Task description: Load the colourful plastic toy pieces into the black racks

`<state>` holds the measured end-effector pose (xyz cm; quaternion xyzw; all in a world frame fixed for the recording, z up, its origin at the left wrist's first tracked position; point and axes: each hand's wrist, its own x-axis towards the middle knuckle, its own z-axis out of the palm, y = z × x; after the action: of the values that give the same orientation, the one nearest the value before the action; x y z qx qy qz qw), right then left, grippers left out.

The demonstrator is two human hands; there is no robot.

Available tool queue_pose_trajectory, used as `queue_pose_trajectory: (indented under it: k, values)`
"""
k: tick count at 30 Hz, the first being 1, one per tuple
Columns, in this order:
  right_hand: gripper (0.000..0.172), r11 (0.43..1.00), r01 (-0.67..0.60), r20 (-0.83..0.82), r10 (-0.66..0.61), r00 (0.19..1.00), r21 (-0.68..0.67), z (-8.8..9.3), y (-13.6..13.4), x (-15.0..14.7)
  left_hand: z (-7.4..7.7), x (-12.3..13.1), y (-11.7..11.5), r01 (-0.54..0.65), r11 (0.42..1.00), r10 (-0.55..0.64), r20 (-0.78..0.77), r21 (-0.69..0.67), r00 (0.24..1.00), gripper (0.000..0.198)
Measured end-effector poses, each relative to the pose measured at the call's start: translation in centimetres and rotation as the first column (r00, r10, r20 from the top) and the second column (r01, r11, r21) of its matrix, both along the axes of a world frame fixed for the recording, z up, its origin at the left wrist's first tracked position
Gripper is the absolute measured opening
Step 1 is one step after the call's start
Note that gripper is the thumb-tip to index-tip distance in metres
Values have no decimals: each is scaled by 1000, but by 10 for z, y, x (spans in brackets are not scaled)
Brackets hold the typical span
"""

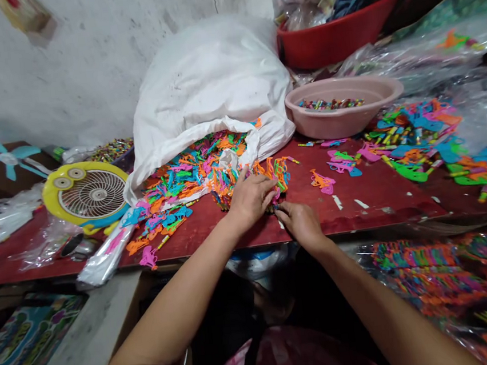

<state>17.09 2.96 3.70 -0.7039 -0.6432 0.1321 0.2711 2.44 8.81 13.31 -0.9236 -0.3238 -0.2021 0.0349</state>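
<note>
Plastic toy pieces [221,176] spill across the red tabletop [377,187] at centre frame, the left hand [251,198] and right hand [300,224] apparently pinching a few.

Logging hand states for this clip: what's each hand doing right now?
Left hand: closed, holding a tangle of colourful plastic pieces.
Right hand: pinched closed; what it holds is too small to tell.

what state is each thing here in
left hand, gripping plastic pieces
right hand, pinching plastic pieces
white sack, open, plastic pieces spilling out
pink basin, upright, holding small colored pieces
yellow fan, lying on its back, not spinning
</note>
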Motion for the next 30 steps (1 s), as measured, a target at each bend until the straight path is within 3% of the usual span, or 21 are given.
queue_pose_trajectory:
  k: [6, 10, 14, 17, 18, 20, 23, 26, 30]
  values:
    - [24, 999, 12, 141, -7, 990, -32, 4, -6, -5, -3, 2, 0, -5, 998, 8, -55, 57, 998, 24]
    - [30, 997, -67, -69, 69, 995, 42, -3, -5, 8, 0, -3, -4, -25, 995, 27, -27, 98, 999, 33]
    - [35, 991, 27, -187, -1, 982, 134, -11, 4, 30, -1, -12, -26, -123, 974, 76, 235, 192, 969, 41]
    - [39, 977, 71, -121, -47, 991, 199, -11, 14, 40, -24, -12, -55, -309, 940, 199, 502, 146, 842, 19]
    - [42, 975, 74, -101, -54, 993, 210, -10, 18, 41, -37, -10, -65, -313, 945, 214, 544, 94, 811, 15]
    - [47, 977, 64, -75, -49, 996, 204, -6, 25, 40, -64, -6, -80, -273, 961, 252, 564, -48, 786, 13]
    - [52, 989, 46, -64, -37, 997, 138, 1, 33, 34, -96, 0, -88, -284, 937, 348, 518, -201, 781, 19]
    - [46, 996, 72, -58, -69, 996, 57, 4, 35, 28, -108, 3, -82, -335, 902, 430, 493, -272, 756, 28]
    - [35, 994, 76, -6, -76, 997, 73, 1, 32, 22, -106, 4, -72, -380, 865, 500, 493, -328, 712, 31]
